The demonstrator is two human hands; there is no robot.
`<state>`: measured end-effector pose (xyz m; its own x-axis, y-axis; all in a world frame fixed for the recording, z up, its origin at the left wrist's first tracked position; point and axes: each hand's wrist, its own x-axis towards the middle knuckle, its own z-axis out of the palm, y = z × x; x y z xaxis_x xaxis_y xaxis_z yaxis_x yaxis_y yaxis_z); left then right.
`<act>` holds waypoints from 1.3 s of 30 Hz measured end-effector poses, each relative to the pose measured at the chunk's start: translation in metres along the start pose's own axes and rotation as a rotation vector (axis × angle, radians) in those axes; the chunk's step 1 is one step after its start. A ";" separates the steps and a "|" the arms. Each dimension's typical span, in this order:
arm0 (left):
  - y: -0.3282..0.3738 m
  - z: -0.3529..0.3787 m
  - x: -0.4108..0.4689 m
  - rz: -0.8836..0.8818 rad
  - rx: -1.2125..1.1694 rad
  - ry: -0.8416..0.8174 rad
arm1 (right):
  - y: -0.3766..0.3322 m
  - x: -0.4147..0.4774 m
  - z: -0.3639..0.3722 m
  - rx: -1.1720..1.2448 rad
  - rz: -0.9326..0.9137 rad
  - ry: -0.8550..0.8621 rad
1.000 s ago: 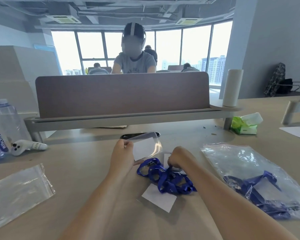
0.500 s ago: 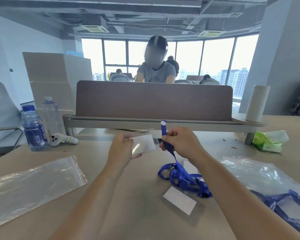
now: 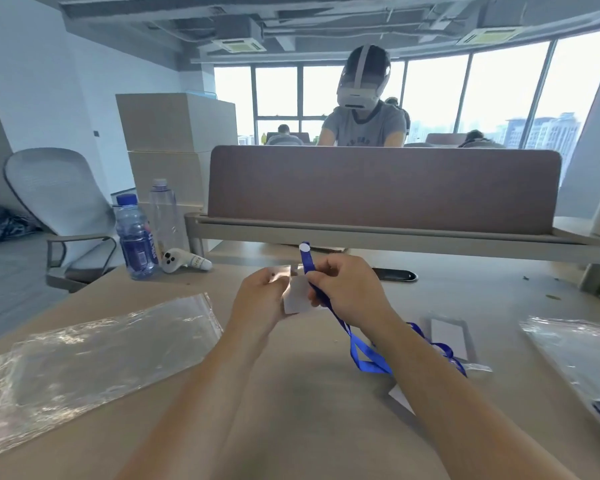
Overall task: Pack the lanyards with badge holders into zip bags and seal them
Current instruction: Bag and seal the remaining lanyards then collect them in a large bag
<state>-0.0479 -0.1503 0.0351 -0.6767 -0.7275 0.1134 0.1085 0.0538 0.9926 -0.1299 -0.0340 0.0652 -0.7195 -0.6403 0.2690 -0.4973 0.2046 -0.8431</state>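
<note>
Left grip (image 3: 260,294) around badge holder (image 3: 297,296), right grip (image 3: 347,289) around lanyard (image 3: 340,322); zip bag (image 3: 94,355), bottles (image 3: 136,237) alongside.

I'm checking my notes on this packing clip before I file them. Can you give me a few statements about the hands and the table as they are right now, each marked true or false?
1. The left hand holds a badge holder with a white card in it. True.
2. The right hand lies flat on the table. False: it is raised and grips the blue lanyard, whose tip sticks up above the fingers.
3. The zip bag on the left already has a lanyard in it. False: it lies flat and looks empty.
4. A blue-labelled bottle and a clear bottle stand side by side at the table's far left. True.
</note>
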 end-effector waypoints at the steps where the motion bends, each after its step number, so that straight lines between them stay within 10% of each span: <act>1: -0.003 -0.001 0.000 -0.007 -0.017 -0.001 | 0.001 0.000 0.004 0.005 0.002 -0.004; 27: -0.019 -0.025 0.009 0.073 0.062 0.259 | 0.016 -0.003 0.039 -0.021 0.064 -0.200; 39: 0.016 -0.063 0.011 -0.041 -0.479 0.071 | 0.035 0.002 -0.014 0.395 0.117 -0.605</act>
<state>-0.0078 -0.2007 0.0497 -0.6379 -0.7682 0.0550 0.4170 -0.2845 0.8633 -0.1554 -0.0178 0.0423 -0.3062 -0.9511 -0.0411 -0.1396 0.0876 -0.9863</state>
